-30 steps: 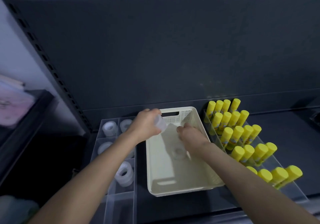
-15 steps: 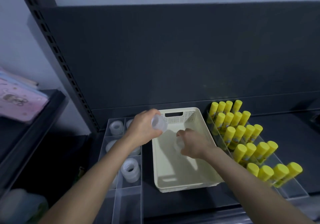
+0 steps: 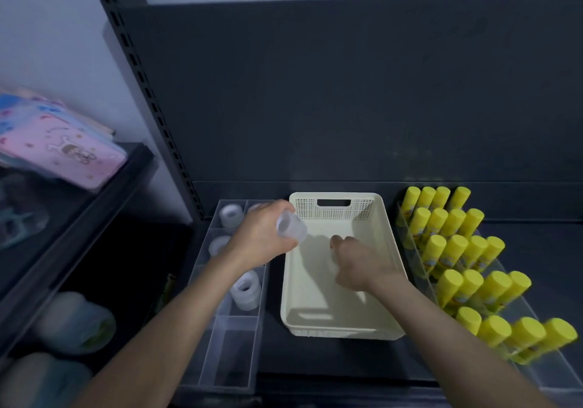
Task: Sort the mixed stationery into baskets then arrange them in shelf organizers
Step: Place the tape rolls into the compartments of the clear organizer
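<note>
A cream plastic basket stands on the dark shelf between two clear organizers. My left hand grips a clear tape roll over the basket's left rim. My right hand is down inside the basket with its fingers curled round a second clear tape roll, which is mostly hidden by the hand. The clear organizer on the left holds several tape rolls in its back compartments; its front compartments hold nothing.
A tiered clear rack on the right holds several yellow glue sticks. A slotted shelf upright rises at the left. Beyond it, a neighbouring shelf carries a pink patterned pack and blurred rolls below.
My right hand has closed round a tape roll in the basket and lifted slightly. My left hand keeps its roll near the basket's left rim. The camera has shifted left and back.
</note>
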Demonstrator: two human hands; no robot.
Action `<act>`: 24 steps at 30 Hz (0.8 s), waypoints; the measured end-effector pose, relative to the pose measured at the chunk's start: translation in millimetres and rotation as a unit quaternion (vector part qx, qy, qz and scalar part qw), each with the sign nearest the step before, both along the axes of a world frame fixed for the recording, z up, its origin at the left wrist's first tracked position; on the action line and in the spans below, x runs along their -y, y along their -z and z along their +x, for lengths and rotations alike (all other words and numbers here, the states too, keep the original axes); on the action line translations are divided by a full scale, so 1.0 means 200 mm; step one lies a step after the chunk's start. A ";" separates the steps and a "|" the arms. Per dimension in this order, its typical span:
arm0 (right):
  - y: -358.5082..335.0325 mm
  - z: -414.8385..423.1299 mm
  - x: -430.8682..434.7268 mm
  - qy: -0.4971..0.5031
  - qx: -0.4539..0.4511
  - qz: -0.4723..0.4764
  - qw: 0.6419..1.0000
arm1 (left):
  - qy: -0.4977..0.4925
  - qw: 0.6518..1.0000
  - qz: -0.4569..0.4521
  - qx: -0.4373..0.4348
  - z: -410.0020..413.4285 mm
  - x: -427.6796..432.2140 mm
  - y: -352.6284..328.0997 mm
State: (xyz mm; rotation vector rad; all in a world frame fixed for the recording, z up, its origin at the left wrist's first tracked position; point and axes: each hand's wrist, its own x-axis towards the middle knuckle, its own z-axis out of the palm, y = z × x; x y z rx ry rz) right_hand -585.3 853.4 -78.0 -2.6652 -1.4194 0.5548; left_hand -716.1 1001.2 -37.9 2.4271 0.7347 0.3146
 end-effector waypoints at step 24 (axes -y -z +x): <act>-0.33 -0.63 0.03 -0.022 -0.167 0.234 0.957 | 0.043 0.995 0.035 0.084 -0.80 0.03 -0.17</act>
